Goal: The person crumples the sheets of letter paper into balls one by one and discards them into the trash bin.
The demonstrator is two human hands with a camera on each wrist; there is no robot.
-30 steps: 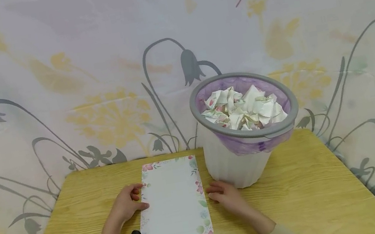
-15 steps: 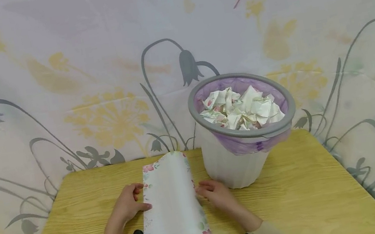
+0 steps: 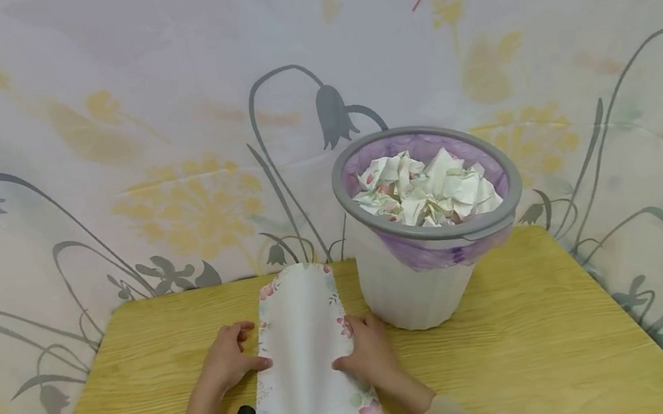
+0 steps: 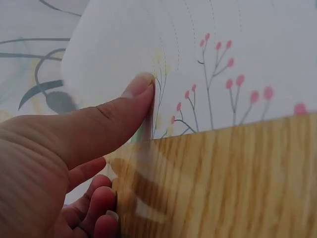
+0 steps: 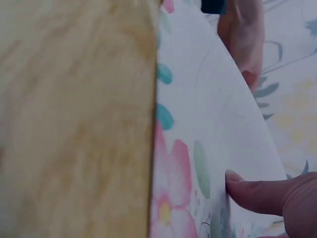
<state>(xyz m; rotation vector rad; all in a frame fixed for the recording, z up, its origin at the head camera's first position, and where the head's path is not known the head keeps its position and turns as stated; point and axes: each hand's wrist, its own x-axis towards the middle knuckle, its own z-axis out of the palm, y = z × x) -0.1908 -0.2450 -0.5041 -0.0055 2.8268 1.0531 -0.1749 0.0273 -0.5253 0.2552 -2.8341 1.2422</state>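
A white sheet of paper [image 3: 305, 359] with a pink and green floral border is bowed upward along its length on the wooden table. My left hand [image 3: 224, 365] is at its left edge. The thumb [image 4: 133, 99] presses on the paper's margin, while the loosely bent fingers [image 4: 101, 203] stay beside the edge. At the opposite edge, my right hand [image 3: 371, 357] grips the sheet. Its thumb [image 5: 252, 193] lies on top of the paper in the right wrist view, and the other fingers are largely hidden there.
A white bin [image 3: 420, 295] with a grey rim and purple liner stands behind my right hand. Crumpled floral papers [image 3: 428, 190] fill it. Behind the wooden table [image 3: 562, 344] hangs a flower-patterned backdrop [image 3: 156, 119].
The sheet has gone from flat to bowed, its right side shifting left. My right hand has moved left from beside the sheet and taken hold of its edge. My left hand has barely moved.
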